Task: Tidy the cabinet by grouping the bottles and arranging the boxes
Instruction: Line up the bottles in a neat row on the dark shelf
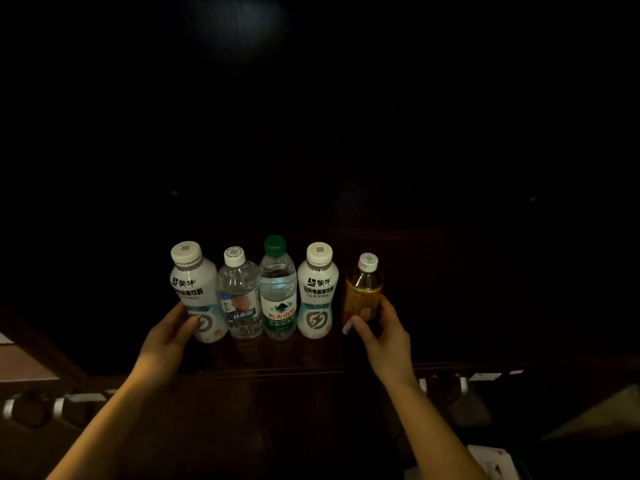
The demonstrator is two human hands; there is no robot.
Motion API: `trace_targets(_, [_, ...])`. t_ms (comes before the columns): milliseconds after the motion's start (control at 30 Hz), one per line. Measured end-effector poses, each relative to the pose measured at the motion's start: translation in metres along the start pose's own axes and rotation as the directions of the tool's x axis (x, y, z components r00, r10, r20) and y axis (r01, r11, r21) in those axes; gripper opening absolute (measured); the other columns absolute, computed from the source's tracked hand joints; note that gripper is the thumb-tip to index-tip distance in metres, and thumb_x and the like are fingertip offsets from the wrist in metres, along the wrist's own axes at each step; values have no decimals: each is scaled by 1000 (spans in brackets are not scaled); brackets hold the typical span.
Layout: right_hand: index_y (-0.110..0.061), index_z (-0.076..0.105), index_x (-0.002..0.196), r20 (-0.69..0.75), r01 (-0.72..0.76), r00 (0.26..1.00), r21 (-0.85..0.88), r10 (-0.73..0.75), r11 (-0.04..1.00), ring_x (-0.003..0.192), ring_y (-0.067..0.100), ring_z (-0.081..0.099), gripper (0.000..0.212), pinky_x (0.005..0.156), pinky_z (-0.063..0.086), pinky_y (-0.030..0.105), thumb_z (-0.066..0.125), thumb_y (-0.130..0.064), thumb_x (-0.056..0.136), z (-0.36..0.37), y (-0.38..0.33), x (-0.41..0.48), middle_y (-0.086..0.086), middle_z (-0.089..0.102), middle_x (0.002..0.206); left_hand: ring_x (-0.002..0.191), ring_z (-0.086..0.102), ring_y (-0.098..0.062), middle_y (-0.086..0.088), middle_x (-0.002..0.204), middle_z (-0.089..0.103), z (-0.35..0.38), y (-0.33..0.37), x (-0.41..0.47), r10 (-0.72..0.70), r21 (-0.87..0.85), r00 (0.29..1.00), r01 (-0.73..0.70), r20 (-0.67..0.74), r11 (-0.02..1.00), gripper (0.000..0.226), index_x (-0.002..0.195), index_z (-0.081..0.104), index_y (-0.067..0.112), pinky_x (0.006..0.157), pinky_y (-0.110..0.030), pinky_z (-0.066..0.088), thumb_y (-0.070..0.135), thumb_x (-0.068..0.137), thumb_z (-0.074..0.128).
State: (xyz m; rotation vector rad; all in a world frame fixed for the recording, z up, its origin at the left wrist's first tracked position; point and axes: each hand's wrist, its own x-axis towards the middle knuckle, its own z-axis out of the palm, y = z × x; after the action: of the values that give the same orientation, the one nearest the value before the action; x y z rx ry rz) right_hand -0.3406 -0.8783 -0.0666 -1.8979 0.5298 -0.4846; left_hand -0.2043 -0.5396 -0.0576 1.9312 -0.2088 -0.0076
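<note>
Several bottles stand in a row on a dark cabinet shelf (277, 358). From the left: a white milky bottle (195, 289), a small clear bottle (239, 299), a clear green-capped water bottle (278, 296), a second white bottle (317, 292), and an amber tea bottle (362, 289) standing a little apart at the right. My left hand (169, 337) grips the base of the leftmost white bottle, which tilts slightly left. My right hand (384, 337) wraps around the lower part of the amber bottle. No boxes show in the dark.
The cabinet interior behind and beside the bottles is black, with nothing discernible. Metal handles (59, 407) line the cabinet front below the shelf at the left, and more handles (462, 384) at the right. A pale paper-like object (495, 459) lies at the bottom right.
</note>
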Motion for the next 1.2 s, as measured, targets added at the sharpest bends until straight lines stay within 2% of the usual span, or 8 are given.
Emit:
trace_targets(67, [-29, 40, 150, 5, 9, 1000, -9, -9, 1000, 127, 7, 53, 69, 104, 42, 28, 71, -40, 89, 8, -3, -2, -9, 61, 135, 119, 46, -10, 7, 131, 50, 0, 0, 0, -3, 9, 1000, 3, 6, 1000, 47, 144, 42, 21, 97, -29, 38, 15, 99, 50])
trace_targets(300, [-30, 37, 151, 9, 11, 1000, -42, -11, 999, 130, 13, 54, 73, 107, 44, 33, 72, -40, 89, 10, -9, -6, -6, 60, 139, 121, 46, -11, -4, 142, 51, 0, -2, -1, -25, 2, 1000, 25, -9, 1000, 48, 146, 41, 20, 99, -31, 39, 16, 99, 50])
trace_targets(433, [-32, 28, 156, 19, 38, 999, -81, -36, 996, 138, 13, 46, 83, 110, 41, 36, 72, -44, 87, 5, -17, -11, -7, 50, 149, 129, 47, -16, -4, 143, 51, -3, 1, -2, 8, 3, 999, -8, 42, 1000, 48, 145, 41, 22, 102, -32, 39, 15, 99, 49])
trace_targets(533, [-28, 25, 157, -37, 125, 990, -165, -133, 978, 145, 14, 36, 85, 115, 36, 36, 69, -48, 88, 0, -25, -14, -4, 38, 159, 136, 40, -15, 3, 147, 44, -8, 3, -5, 45, 39, 997, -48, 61, 998, 56, 149, 35, 27, 109, -40, 37, 16, 98, 52])
trace_targets(633, [-28, 21, 158, -71, 201, 971, -277, -228, 940, 149, 14, 26, 85, 117, 30, 37, 62, -56, 88, -9, -37, -17, -1, 28, 164, 135, 39, -10, 6, 147, 43, -18, 8, -9, 86, 77, 996, -87, 24, 993, 58, 149, 36, 29, 106, -35, 38, 22, 95, 57])
trace_targets(833, [-24, 26, 157, -94, 320, 914, -434, -395, 842, 151, 17, 23, 80, 119, 30, 45, 50, -61, 91, -20, -74, -32, -1, 26, 165, 132, 43, -15, -1, 149, 45, -49, 28, -21, 198, 138, 980, -192, -32, 972, 62, 147, 40, 24, 104, -35, 40, 42, 89, 53])
trace_targets(1000, [-13, 55, 140, -80, 450, 820, -521, -567, 725, 138, 23, 42, 54, 107, 45, 49, 61, -40, 93, -11, -111, -53, 3, 47, 150, 127, 50, -22, -2, 141, 52, -73, 59, -35, 398, 409, 916, -342, -58, 846, 56, 141, 48, 22, 98, -37, 44, 47, 91, 54])
trace_targets(1200, [-12, 61, 131, 16, 580, 715, -572, -699, 580, 128, 20, 50, 45, 104, 44, 38, 62, -33, 92, 17, -151, -80, 1, 57, 138, 121, 54, -16, 2, 131, 58, -84, 95, -53, 562, 571, 826, -484, 47, 663, 52, 132, 55, 20, 96, -28, 41, 55, 95, 49])
